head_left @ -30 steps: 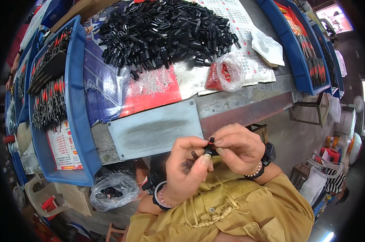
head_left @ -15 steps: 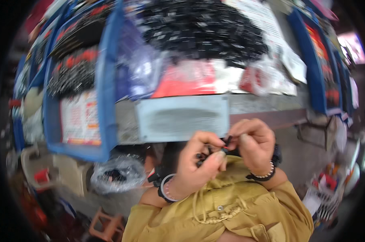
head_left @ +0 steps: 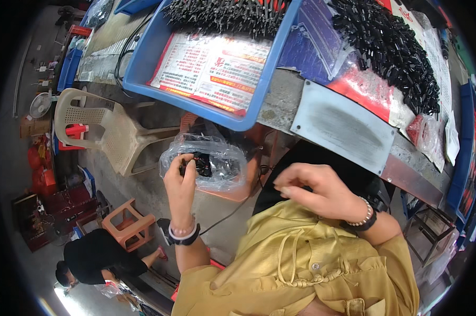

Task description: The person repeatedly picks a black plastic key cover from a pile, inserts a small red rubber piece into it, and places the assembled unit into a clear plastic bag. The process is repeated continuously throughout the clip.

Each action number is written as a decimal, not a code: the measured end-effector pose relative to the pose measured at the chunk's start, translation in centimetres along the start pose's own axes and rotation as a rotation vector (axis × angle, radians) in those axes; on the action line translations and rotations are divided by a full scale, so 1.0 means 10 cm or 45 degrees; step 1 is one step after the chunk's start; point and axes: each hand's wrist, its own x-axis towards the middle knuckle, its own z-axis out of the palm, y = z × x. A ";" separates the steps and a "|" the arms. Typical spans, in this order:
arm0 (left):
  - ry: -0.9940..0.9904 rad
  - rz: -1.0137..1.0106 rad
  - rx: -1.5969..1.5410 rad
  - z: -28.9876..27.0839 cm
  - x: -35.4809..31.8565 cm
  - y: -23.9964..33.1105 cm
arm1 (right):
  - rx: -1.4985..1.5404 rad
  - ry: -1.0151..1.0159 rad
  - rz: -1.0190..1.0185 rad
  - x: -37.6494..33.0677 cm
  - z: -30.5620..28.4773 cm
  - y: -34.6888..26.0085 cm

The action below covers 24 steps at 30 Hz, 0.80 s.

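A long, grey, rough-topped workbench (head_left: 280, 100) crosses the upper part of the view. On it stands 1 blue, rectangular plastic bin (head_left: 276, 58), with black pieces packed at its far end and red-and-white printed paper bare at its near end. Left of centre, 1 beige plastic armchair (head_left: 123, 134) stands on the floor. A broad heap of small, glossy black parts (head_left: 393, 52) covers the bench at upper right; just nearer the person, 1 flat, pale blue-grey rectangular plate (head_left: 343, 126) lies along the edge. Below the bin, 1 crumpled, clear plastic bag (head_left: 230, 184) gapes open. Of the 2 hands, the right hand (head_left: 319, 192) hovers above the lap, fingers loosely bent and released. The left hand (head_left: 179, 181) is at the bag's mouth; small black pieces (head_left: 202, 164) sit inside the bag beside its fingertips. Whether its bent fingers grasp any, I cannot tell.
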 end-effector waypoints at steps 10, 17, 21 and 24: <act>0.198 0.389 0.255 -0.11 -0.07 0.02 | -0.121 -0.180 -0.010 0.30 0.31 0.23; -1.162 1.759 -0.317 -0.10 -0.39 1.08 | -0.167 -0.080 -0.084 0.13 0.21 0.23; -1.468 1.824 -1.492 0.40 -0.70 1.62 | -0.208 0.032 -0.215 -0.11 0.11 0.19; -1.310 1.782 -2.085 0.62 -0.86 1.88 | -0.325 0.015 -0.191 -0.33 -0.01 0.10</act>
